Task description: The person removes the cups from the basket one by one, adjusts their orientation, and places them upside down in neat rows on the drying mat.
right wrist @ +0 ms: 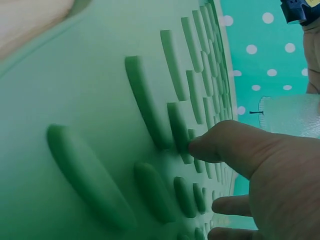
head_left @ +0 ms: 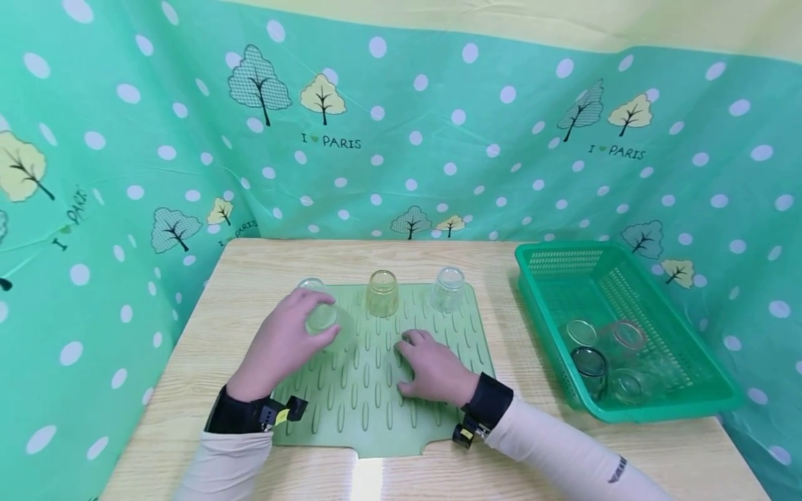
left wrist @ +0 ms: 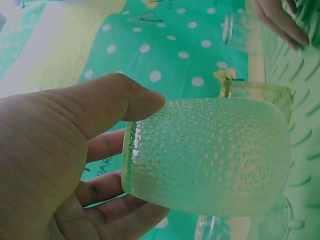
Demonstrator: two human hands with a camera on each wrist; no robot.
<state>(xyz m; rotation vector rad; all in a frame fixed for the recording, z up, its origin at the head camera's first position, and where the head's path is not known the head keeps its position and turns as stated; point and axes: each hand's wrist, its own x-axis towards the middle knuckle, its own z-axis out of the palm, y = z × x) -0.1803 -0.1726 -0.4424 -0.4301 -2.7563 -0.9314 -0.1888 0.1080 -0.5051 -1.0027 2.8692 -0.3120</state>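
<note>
A ribbed green drying mat (head_left: 376,396) lies in the middle of the wooden table. My left hand (head_left: 285,341) grips a dimpled clear glass (head_left: 321,316) over the mat's left side; the left wrist view shows the glass (left wrist: 210,155) with thumb on one side and fingers on the other. Behind it stands another clear glass (head_left: 311,285). A yellowish glass (head_left: 382,292) and a clear glass (head_left: 448,289) stand upside down along the mat's far edge. My right hand (head_left: 432,365) rests flat on the mat, its fingers (right wrist: 225,147) touching the ridges (right wrist: 150,110).
A green plastic basket (head_left: 677,396) sits at the right of the table and holds several glasses (head_left: 592,362). Green dotted cloth walls surround the table on three sides. Bare wood (head_left: 207,334) shows to the left of the mat and along the near edge.
</note>
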